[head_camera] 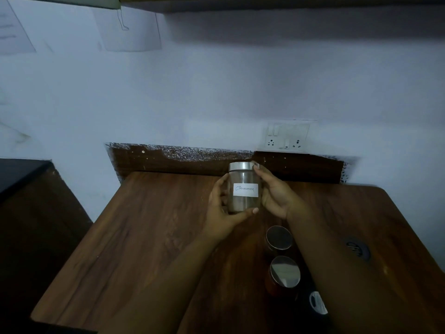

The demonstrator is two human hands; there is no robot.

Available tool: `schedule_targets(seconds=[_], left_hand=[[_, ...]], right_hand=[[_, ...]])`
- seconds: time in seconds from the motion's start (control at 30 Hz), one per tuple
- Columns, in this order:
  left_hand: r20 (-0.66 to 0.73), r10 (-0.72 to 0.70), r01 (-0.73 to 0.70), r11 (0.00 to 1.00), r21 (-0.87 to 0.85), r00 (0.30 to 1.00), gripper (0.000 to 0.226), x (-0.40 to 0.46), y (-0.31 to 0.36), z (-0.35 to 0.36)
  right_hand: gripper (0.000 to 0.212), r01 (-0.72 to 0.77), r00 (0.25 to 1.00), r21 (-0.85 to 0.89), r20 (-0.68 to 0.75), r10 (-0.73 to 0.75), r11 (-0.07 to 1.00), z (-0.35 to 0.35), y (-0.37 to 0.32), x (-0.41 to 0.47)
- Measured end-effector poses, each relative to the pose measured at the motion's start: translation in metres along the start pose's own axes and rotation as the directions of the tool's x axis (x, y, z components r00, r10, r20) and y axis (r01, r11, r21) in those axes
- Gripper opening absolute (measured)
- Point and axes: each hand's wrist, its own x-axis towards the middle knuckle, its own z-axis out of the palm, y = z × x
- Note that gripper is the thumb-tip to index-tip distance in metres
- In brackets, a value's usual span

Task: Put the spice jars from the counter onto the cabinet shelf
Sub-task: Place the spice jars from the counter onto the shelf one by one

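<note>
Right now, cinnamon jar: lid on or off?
On. The silver lid sits on top of the cinnamon jar, held upright between left hand and right hand.

The cinnamon jar [244,188] was a clear glass cylinder with a silver screw lid and a white label handwritten "Cinnamon"; it stood upright, held above the table [144,225], with brownish powder filling its lower part; nearer the camera than the cinnamon jar and slightly to its right, a second jar [278,238] stood on the table, seen from above, its round metal lid dark and reflective; a third jar [284,273] stood just beyond that, still farther from the cinnamon jar, with a shiny lid and reddish contents showing through its glass side.
</note>
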Motion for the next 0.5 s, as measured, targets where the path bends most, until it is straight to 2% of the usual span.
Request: schedule_targets(seconds=[0.23,0.37,0.5], left_hand=[[0.01,0.026,-0.026,0.998,0.062,1.0,0.101,0.003,0.007,-0.004],[0.098,0.012,-0.016,0.999,0.046,0.995,0.105,0.004,0.014,-0.011],[0.135,0.017,-0.021,0.999,0.033,0.991,0.101,0.005,0.019,-0.013]], right_hand=[[0.042,0.025,1.0,0.014,-0.012,-0.025,1.0,0.001,-0.004,-0.001],[0.025,0.062,0.998,0.019,-0.022,-0.062,0.998,-0.001,-0.006,-0.002],[0.031,0.088,0.996,0.061,-0.014,-0.087,0.994,-0.003,-0.01,-0.004]])
